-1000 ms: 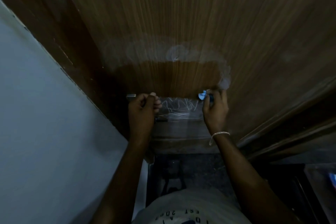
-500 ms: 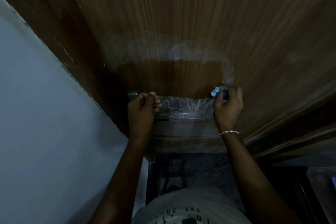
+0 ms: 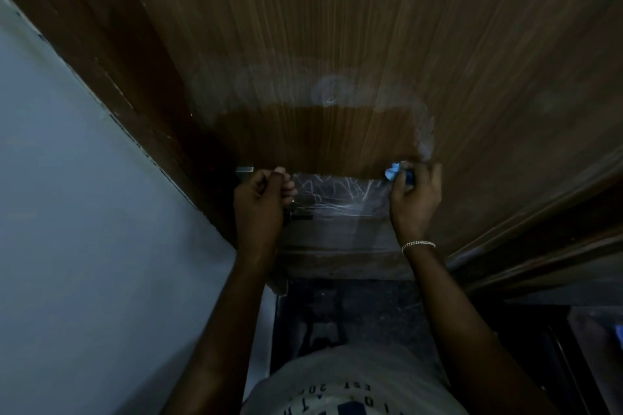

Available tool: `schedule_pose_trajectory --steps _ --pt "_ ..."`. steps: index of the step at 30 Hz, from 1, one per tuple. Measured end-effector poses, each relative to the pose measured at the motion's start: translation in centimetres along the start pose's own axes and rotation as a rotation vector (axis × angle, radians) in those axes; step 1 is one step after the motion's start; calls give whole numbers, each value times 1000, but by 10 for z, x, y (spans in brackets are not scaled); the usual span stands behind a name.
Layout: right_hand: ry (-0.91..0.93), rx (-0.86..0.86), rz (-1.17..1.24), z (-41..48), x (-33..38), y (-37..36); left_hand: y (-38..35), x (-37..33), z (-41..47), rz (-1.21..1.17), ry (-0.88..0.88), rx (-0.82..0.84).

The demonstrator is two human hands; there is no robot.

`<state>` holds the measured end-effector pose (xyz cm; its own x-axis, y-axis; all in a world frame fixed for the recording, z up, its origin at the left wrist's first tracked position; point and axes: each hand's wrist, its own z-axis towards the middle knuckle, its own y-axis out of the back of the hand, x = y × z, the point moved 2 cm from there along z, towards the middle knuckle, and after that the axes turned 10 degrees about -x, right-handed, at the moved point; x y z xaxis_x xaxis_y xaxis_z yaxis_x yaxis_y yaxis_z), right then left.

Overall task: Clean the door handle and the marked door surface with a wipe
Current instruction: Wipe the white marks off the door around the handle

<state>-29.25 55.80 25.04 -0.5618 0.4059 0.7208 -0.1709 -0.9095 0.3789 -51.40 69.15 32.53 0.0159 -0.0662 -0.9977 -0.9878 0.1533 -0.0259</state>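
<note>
Blue wipe (image 3: pixel 392 173) sits bunched in the closed right hand (image 3: pixel 415 197), pressed to the wooden door (image 3: pixel 337 44) at the right end of the white scribbles (image 3: pixel 337 194); over the last second this hand has travelled rightward, then back slightly, so wiping is under way with marks remaining. Left hand (image 3: pixel 259 202) stays clenched around the door handle (image 3: pixel 245 169). No containers visible.

Wall (image 3: pixel 84 212) left of door (image 3: pixel 371 44); marks (image 3: pixel 337 194) between hands.
</note>
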Motion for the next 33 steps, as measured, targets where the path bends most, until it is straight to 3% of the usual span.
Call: schedule_pose_trajectory --steps 3,5,10,15,20,26,30,33 --pt "75 120 -33 -17 1 -8 -3 0 -2 3 7 16" --pt "24 168 -60 -26 -10 -5 -5 0 -3 11 7 32" --pt "-42 4 6 -8 -8 -1 -2 1 -3 14 24 12" --pt "86 193 -3 -31 2 -11 -8 4 -5 29 30 26" --pt "-19 61 11 -16 -13 -8 -1 4 0 15 30 7" --pt "134 235 -67 -38 -6 -26 -1 4 -2 31 46 10" --pt "5 128 -34 -28 -15 -22 4 0 0 23 31 -11" --pt "113 167 23 -28 3 -31 6 -3 2 8 22 -17"
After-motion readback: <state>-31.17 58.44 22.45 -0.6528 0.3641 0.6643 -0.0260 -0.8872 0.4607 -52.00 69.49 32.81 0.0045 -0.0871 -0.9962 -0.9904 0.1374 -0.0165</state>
